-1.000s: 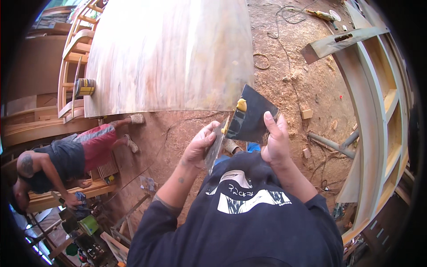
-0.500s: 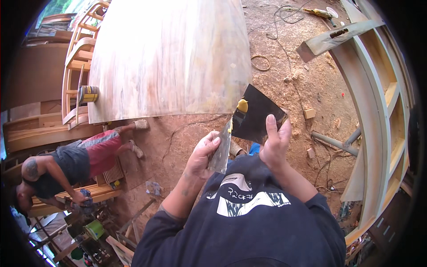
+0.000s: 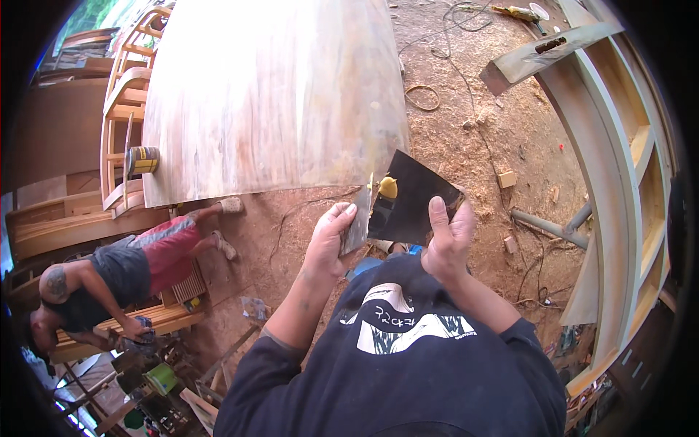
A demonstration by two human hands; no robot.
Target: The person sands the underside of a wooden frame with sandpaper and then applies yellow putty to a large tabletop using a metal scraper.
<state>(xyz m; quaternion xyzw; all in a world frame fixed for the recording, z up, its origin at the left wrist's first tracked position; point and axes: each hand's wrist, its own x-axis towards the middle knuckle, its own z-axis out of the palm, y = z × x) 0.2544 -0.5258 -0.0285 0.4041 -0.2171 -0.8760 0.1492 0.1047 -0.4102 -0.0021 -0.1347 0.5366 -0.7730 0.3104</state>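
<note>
My right hand [image 3: 449,239] grips the right edge of a black square plate [image 3: 419,200], thumb on top. A lump of yellow filler paste [image 3: 388,187] sits near the plate's left side. In my left hand [image 3: 332,237] is a thin grey scraper blade [image 3: 356,227], pinched between thumb and fingers and tilted steeply. Yellow paste clings to the blade's upper tip, right beside the plate's left edge. Whether the blade touches the plate I cannot tell. Just beyond both hands lies the near right corner of a large pale wooden panel [image 3: 277,109] with smeared patches.
A can [image 3: 143,159] stands at the panel's left corner. Another person [image 3: 109,280] bends over a power tool at left. A curved wooden frame [image 3: 619,167] rises at right, a board [image 3: 550,54] across it. Cables, a looped cord [image 3: 422,97] and sawdust lie on the floor.
The scraper blade has turned more edge-on and shifted slightly left. The black plate has lowered and tilted a little, and the lump of paste on it now looks rounder.
</note>
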